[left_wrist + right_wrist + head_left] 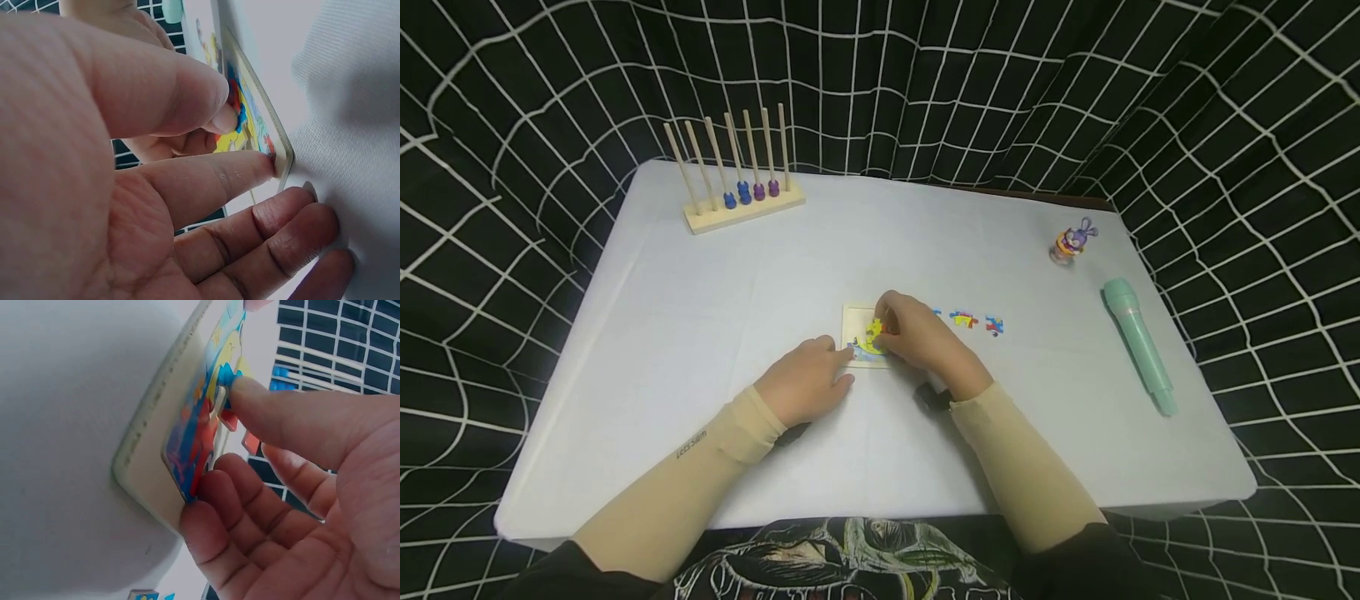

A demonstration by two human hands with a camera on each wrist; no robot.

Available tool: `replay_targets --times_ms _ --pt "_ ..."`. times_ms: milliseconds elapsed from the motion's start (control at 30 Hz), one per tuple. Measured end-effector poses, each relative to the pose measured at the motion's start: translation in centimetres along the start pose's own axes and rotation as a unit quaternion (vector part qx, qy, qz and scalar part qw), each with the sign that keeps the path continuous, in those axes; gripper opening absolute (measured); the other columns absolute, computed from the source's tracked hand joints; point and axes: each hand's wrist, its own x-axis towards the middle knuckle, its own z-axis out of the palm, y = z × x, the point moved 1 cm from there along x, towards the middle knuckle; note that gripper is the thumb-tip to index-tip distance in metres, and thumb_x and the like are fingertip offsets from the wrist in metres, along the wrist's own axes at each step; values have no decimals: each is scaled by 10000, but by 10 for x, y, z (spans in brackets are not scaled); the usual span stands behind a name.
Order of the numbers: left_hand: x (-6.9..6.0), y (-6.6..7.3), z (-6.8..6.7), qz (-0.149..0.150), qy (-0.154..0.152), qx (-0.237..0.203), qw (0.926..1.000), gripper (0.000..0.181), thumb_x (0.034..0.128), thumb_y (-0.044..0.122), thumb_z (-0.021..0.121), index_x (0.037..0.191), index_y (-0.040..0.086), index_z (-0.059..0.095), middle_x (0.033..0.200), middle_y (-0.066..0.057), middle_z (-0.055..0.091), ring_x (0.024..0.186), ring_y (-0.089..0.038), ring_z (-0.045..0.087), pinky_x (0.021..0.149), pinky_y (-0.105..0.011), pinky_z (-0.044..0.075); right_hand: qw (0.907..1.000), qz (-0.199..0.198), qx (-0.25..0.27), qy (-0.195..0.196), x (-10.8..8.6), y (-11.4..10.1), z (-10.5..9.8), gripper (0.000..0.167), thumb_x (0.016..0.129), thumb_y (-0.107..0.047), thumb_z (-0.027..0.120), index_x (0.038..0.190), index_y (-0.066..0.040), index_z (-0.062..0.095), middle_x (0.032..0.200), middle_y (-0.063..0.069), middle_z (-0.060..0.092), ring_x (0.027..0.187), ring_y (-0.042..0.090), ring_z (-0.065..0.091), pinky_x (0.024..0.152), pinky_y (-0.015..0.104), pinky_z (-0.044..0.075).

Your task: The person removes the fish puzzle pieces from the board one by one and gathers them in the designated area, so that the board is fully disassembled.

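Observation:
A small wooden puzzle tray (853, 317) lies near the middle of the table, with colourful jigsaw pieces (868, 353) along its near side. My right hand (921, 333) is over the tray's right part, pinching a yellow, blue and red jigsaw piece (226, 376) between thumb and index finger. Its other fingertips rest by the tray's edge. My left hand (805, 379) is at the near left corner, its extended index finger (250, 164) touching the tray. The left thumb is stretched out too. The right hand partly hides the held piece and the tray in the head view.
Right of the tray lie loose jigsaw pieces (962, 319), one partly behind the right hand. A bead rack (745, 215) with upright rods stands at the back left. Farther right are a purple rabbit figurine (1070, 243) and a mint-green microphone-shaped thing (1138, 342).

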Motion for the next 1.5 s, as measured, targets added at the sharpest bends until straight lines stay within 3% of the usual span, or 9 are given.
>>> replay_targets --times_ms 333,467,600,733,933,1167,1233,1367,1500 --pt "1 0 -1 36 37 -12 10000 469 1071 233 658 1463 -26 666 1010 -137 638 804 -224 506 727 -361 487 9934 -170 1038 467 -10 14 -17 116 1068 -111 662 1174 -149 692 1044 64 717 869 240 670 721 362 562" --pt "0 0 -1 30 47 -44 10000 468 1065 217 662 1455 -42 666 1010 -153 644 806 -232 501 729 -366 484 9856 330 1321 1003 -22 40 -41 133 1072 -95 649 1191 -85 706 1094 111 723 962 268 666 771 357 550" --pt "-1 0 -1 16 69 -63 10000 470 1068 221 659 1450 -53 665 1013 -160 650 797 -233 494 718 -360 469 9831 1238 1087 805 -37 67 -59 175 1084 -106 620 1226 -40 699 1089 140 716 945 267 657 762 332 531" --pt "-2 0 -1 18 93 -30 10000 464 1068 217 654 1443 -55 670 1033 -172 661 808 -237 500 747 -379 489 9805 1761 812 312 -48 85 -62 225 1075 -148 625 1248 -25 699 1087 137 715 920 248 620 763 327 509" --pt "-2 1 -1 56 86 -59 9999 462 1067 212 654 1440 -59 671 1024 -172 659 802 -236 495 738 -373 481 9779 1922 693 439 -57 98 -59 225 1075 -148 627 1254 -32 700 1078 128 723 920 231 656 792 336 516" --pt "-2 1 0 56 49 -79 9999 462 1072 214 649 1442 -61 669 1017 -166 654 802 -232 490 730 -366 473 9773 1998 273 652 -58 86 -57 188 1082 -142 634 1209 -23 705 1112 166 719 937 275 620 799 371 509" --pt "-1 1 1 68 41 -84 9999 463 1072 215 648 1444 -59 667 1012 -162 653 798 -228 491 722 -361 469 9771 1950 37 850 -58 80 -56 192 1088 -142 625 1213 -19 705 1112 173 705 927 289 615 788 393 517" --pt "-1 1 0 75 43 -96 9999 467 1072 219 647 1450 -56 665 1011 -159 648 800 -227 492 715 -353 465 9855 1270 -213 1105 -48 58 -48 233 1079 -110 632 1282 -20 704 1143 167 684 988 320 634 866 458 549" --pt "-1 1 -1 134 116 -72 9998 456 1062 200 655 1430 -69 674 976 -149 637 780 -224 494 694 -347 461 9983 216 -215 493 -30 31 -29 367 1033 -124 719 1391 -49 692 1216 121 654 1087 290 612 979 450 541"
